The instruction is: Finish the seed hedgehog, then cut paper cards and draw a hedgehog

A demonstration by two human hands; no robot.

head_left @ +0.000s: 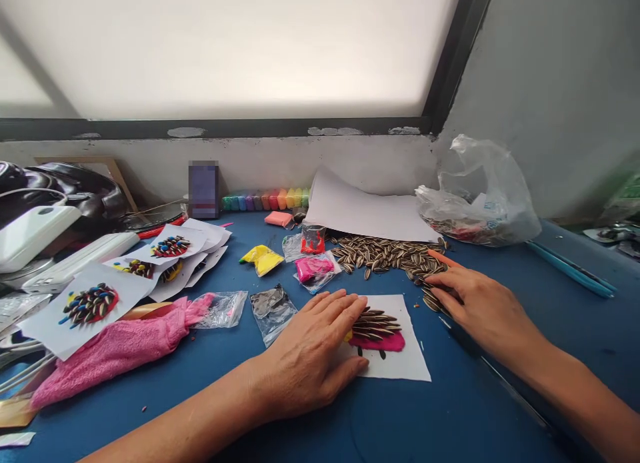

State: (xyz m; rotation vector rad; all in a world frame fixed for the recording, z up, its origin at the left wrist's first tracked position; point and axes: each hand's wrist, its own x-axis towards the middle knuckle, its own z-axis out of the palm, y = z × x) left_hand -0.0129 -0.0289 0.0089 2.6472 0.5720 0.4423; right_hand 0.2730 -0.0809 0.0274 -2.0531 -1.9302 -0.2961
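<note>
My left hand [320,350] lies flat with fingers stretched out over the left part of a white paper sheet [415,366]. On that sheet is a flat magenta clay shape [385,342] with striped sunflower seeds [375,324] set in it like spines. Two dark seeds stick out below it, and a bit of yellow shows beside my fingers. My right hand [475,306] is at the near right edge of a loose sunflower seed pile [385,253], thumb and fingers bent in around a few seeds. An orange stick-like tool [444,258] lies just beyond it.
Clay packets in yellow [261,259], pink [314,268] and black [273,310] lie mid-table. Left are finished seed pictures [93,306], a pink cloth [115,350] and a white power strip [80,263]. A plastic bag [480,203] and blue tweezers-like tool [573,270] are right.
</note>
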